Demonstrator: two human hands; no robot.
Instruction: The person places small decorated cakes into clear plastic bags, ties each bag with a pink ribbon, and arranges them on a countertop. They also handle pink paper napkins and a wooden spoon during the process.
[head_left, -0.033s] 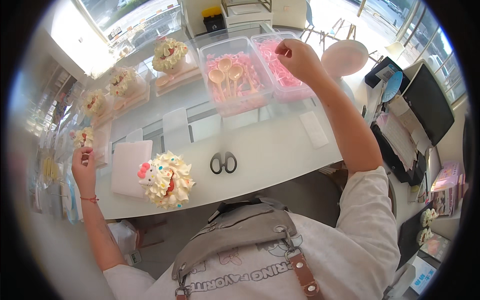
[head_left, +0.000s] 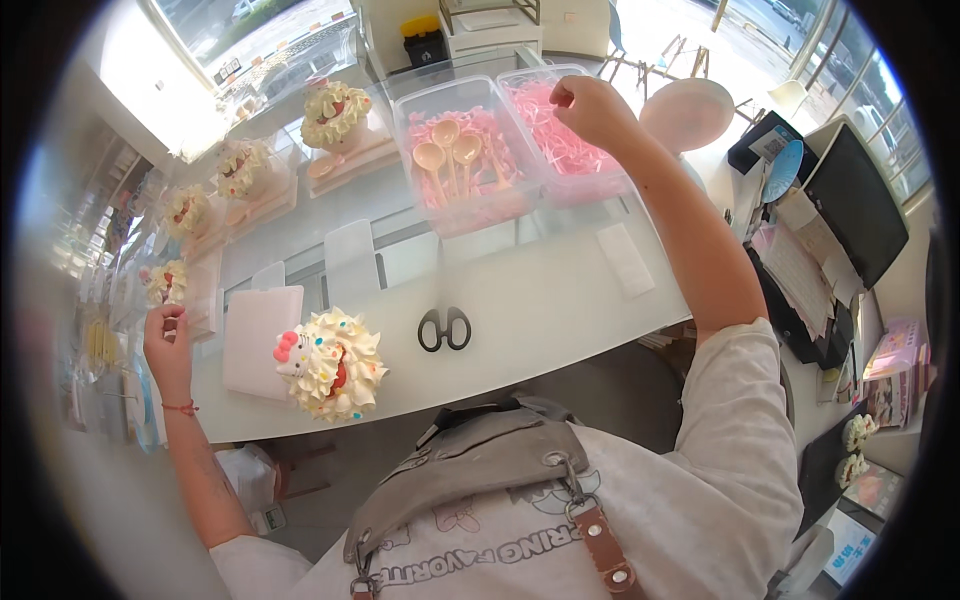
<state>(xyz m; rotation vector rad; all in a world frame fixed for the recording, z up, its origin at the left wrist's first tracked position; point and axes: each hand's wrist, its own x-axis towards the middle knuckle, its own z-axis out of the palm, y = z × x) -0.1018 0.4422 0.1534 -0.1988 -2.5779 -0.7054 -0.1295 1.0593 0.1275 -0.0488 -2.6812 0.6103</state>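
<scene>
My left hand is raised at the far left, fingers curled in, in front of a whipped-cream cup cake. My right hand hovers over a clear plastic bin of pink shredded paper, fingers curled into a pinch. Whatever either hand may hold is hidden. Between my arms stands a cream-topped cake with a pink-bowed cat figure and coloured sprinkles. Beside it lies a pale pink square board. Black scissor handles show on the table, to the right of the cake.
Another clear bin holds pink shreds and pale spoons. Several cream-topped cakes stand on pink bases with spoons at the back left. A white paper strip lies at right. A dark monitor stands beyond the table's right edge.
The whole view has shifted slightly. My left hand sits a little lower relative to the cake behind it. My right hand stays over the bin.
</scene>
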